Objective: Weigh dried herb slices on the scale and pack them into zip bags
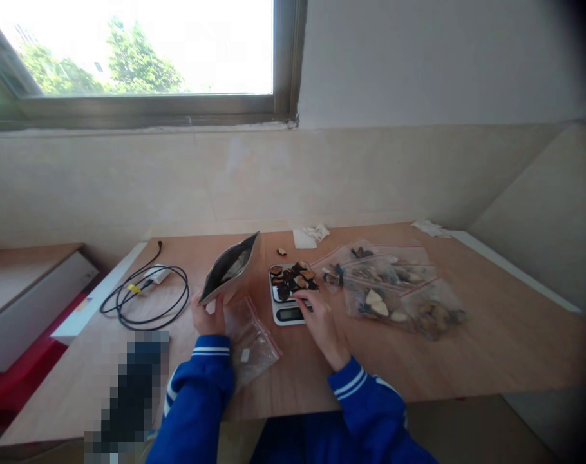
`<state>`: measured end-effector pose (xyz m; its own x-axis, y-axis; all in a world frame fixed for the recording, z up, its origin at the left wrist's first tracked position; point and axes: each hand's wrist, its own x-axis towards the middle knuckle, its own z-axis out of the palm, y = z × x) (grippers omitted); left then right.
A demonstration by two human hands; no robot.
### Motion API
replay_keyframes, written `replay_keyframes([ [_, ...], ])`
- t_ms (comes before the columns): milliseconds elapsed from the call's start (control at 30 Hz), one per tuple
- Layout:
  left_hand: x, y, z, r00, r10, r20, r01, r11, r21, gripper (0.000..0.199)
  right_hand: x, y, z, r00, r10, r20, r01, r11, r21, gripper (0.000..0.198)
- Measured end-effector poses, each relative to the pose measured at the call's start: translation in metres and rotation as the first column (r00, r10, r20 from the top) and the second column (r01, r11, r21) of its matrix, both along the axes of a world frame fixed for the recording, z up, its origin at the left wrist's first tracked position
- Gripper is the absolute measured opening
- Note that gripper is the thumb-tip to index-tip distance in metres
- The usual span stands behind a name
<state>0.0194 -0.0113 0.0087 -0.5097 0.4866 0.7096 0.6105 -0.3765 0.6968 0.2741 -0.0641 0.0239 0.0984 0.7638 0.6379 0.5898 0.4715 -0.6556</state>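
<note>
"Left grip (210, 316) first: what's it doing?"

"Clamped on the near edge of a pouch (247, 277), mouth open, tilted. Right grip (317, 316) is at the dried slices (293, 280), which lie on the scale (290, 315); I can't tell whether it pinches one."

"What could go wrong?"

"Slices sit close to the scale's edge, so a careless sweep could push some onto the table (370, 370). Leaning on the scale would likely spoil its reading. If the left grip slackened, the pouch could sag."

"Counts?"

"One pouch, one scale, one loose slice (281, 251) lying beyond the scale. One clear bag (257, 367) beside the left sleeve (203, 380); at least four filled bags (377, 303), overlapping, to the right. Heaped slices: ten or more, I'd judge; they overlap too much for certainty."
</note>
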Motion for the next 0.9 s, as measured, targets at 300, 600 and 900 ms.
replay_keyframes([
  [300, 0.004, -0.004, 0.006, 1.000, -0.023, -0.008, 0.023, 0.998, -0.059, 0.035, 0.002, 0.000, -0.005, 0.924, -0.157, 0.349, 0.151, 0.988, 0.044, 0.023],
  [600, 0.001, 0.000, 0.006, 0.998, -0.042, -0.039, 0.034, 0.981, -0.189, 0.039, 0.027, -0.036, -0.003, 0.970, -0.154, 0.189, 0.153, 0.988, 0.021, 0.028],
  [900, 0.010, 0.019, 0.025, 0.991, -0.045, -0.124, 0.014, 0.972, -0.234, 0.042, 0.062, -0.061, -0.025, 0.951, -0.259, 0.167, 0.276, 0.957, -0.090, 0.027],
])
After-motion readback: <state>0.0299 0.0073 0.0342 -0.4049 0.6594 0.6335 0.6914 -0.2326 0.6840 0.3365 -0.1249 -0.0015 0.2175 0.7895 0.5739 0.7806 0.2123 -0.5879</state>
